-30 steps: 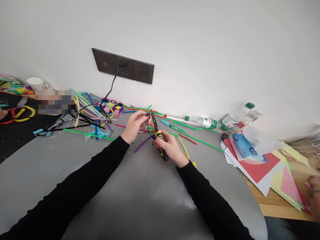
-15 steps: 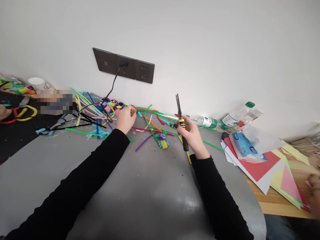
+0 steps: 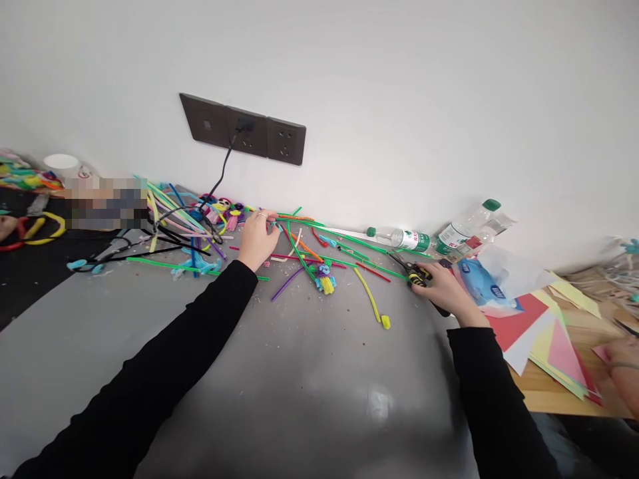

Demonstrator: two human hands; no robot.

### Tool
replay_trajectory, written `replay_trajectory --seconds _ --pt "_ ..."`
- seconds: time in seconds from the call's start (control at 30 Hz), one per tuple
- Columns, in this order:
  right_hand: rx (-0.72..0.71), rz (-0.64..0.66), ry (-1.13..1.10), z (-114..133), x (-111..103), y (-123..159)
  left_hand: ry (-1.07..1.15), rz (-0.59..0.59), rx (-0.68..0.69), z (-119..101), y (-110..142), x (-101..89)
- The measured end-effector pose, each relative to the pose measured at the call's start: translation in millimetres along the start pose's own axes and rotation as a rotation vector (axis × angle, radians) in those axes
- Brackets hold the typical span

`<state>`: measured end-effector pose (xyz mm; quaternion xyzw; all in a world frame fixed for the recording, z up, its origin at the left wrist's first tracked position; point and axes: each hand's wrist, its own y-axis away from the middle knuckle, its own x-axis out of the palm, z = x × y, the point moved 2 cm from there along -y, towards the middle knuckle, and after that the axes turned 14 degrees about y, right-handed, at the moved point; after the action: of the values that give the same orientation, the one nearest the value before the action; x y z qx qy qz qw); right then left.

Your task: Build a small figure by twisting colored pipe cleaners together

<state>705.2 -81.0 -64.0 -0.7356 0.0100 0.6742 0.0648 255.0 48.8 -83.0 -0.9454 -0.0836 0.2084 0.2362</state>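
Observation:
My left hand (image 3: 256, 241) is closed in a pinch over the back of the table, beside green and orange pipe cleaners (image 3: 295, 218). Whatever lies between its fingertips is too small to make out. At the right, my right hand (image 3: 442, 287) grips black-and-yellow pliers (image 3: 417, 273), held low at the tabletop with the jaws toward the wall. Between the hands sits a small pipe-cleaner figure (image 3: 325, 278) in blue, purple and yellow. A bent yellow pipe cleaner (image 3: 368, 295) lies to its right, with a short yellow piece (image 3: 385, 322) at its lower end.
Plastic bottles (image 3: 410, 239) lie by the wall, near a blue tissue pack (image 3: 480, 283) and coloured paper (image 3: 524, 319). A black cord (image 3: 224, 166) hangs from the socket panel (image 3: 285, 141). More pipe cleaners (image 3: 172, 209) pile up at left. Another person's hand (image 3: 626, 366) is at far right.
My right hand has carried the pliers right and down to the tabletop, tilting them from upright to nearly flat. My left hand has shifted slightly right, still pinched.

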Motion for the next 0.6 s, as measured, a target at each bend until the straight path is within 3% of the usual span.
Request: replay_trajectory --seconds 0.07,0.13,0.23,0.33,0.43,0.5,0.6 --pt "-0.005 -0.004 -0.007 4 -3 -2 0.070 -0.020 -0.025 -1 -1 0.0" --pt "-0.022 -0.082 -0.017 24 -13 -9 0.107 -0.030 -0.045 -4 0 -0.7" --pt "-0.176 -0.237 -0.163 85 -27 -27 0.174 -0.021 -0.044 -14 2 -1.6" --pt "-0.406 -0.145 -0.276 164 -23 -51 0.241 -0.009 -0.012 -23 5 -1.9" --pt "-0.416 -0.127 -0.106 220 -10 -75 0.268 -0.002 0.002 -29 8 -1.3" --pt "-0.376 -0.087 0.001 237 -3 -88 0.276 0.006 -0.004 -30 9 -0.7" --pt "-0.340 0.015 -0.004 241 2 -99 0.281 0.013 -0.007 -32 10 -0.1"
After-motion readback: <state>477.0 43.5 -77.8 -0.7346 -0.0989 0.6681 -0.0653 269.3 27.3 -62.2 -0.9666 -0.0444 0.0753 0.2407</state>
